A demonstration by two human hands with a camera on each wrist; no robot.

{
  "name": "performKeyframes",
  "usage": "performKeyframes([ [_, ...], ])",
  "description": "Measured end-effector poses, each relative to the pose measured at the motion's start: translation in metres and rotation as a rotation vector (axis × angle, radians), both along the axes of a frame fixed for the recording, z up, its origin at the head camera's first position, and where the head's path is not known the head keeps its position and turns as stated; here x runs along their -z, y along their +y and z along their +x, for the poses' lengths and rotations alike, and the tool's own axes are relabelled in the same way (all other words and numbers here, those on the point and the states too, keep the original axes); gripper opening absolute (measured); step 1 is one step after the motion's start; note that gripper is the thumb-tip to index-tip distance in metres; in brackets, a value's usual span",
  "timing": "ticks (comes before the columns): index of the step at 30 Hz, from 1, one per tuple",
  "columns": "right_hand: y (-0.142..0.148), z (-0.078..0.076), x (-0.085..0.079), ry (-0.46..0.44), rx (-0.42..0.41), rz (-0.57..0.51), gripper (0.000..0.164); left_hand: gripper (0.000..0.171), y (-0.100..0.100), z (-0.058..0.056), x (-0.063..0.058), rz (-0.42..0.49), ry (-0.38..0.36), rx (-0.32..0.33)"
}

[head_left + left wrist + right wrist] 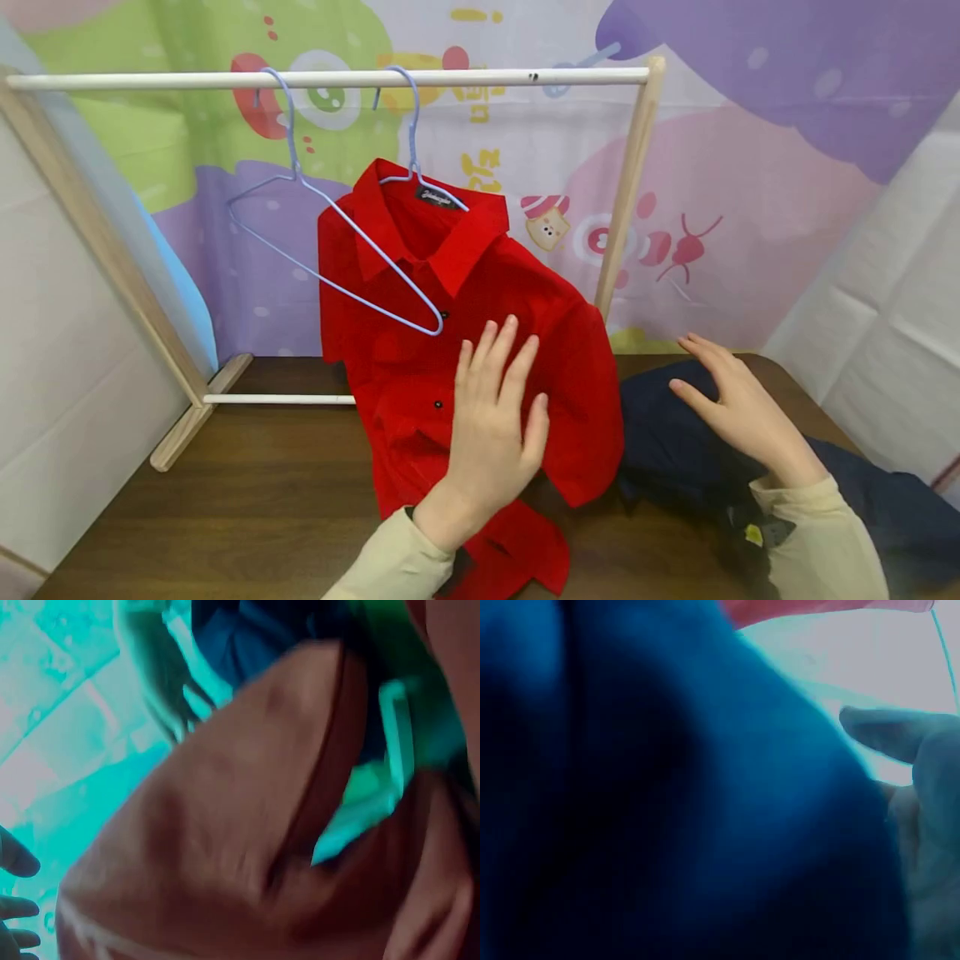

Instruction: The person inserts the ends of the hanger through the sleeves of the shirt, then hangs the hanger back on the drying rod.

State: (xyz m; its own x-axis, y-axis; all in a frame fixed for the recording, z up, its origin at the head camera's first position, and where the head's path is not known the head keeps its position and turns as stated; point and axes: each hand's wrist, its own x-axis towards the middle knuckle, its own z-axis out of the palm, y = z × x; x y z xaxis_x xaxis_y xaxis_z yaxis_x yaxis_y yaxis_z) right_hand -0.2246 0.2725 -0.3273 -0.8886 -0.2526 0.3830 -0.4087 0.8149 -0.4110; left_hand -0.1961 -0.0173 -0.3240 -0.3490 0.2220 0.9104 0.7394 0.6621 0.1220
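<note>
Red shirt (412, 379) behind outspread left hand (491, 429); right hand (742, 408) similarly outstretched.

a person's left hand (491, 421) stands upright, fingers extended and slightly parted, thumb angled out, as the right hand (738, 408) tilts inward, thumb apart from loosely straight fingers, both sleeved forearms (393, 558) slanting toward each other.

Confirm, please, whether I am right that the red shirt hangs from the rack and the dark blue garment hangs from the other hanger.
Almost: the dark blue garment lies on the table, as the head view shows; the other hanger is bare. The red shirt does hang from the rack.
</note>
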Motion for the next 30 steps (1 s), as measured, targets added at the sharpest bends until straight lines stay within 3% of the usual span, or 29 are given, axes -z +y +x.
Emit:
performKeyframes([
  [6, 0.018, -0.003, 0.007, -0.096, 0.042, -0.001, 0.067, 0.061, 0.033, 0.002, 0.019, -0.143, 0.016, 0.032],
  [17, 0.039, -0.007, 0.011, -0.223, 0.105, 0.057, 0.073, 0.060, 0.079, -0.001, 0.039, -0.498, -0.045, 0.059],
  [22, 0.047, -0.015, 0.027, -0.283, 0.157, 0.105, 0.082, 0.060, 0.102, -0.002, 0.054, -0.628, -0.221, 0.064],
  [26, 0.055, -0.019, 0.039, -0.335, 0.201, 0.100, 0.091, 0.063, 0.114, -0.003, 0.063, -0.662, -0.359, 0.078],
  [30, 0.060, -0.020, 0.046, -0.405, 0.233, 0.062, 0.101, 0.067, 0.123, -0.005, 0.069, -0.669, -0.436, 0.078],
])
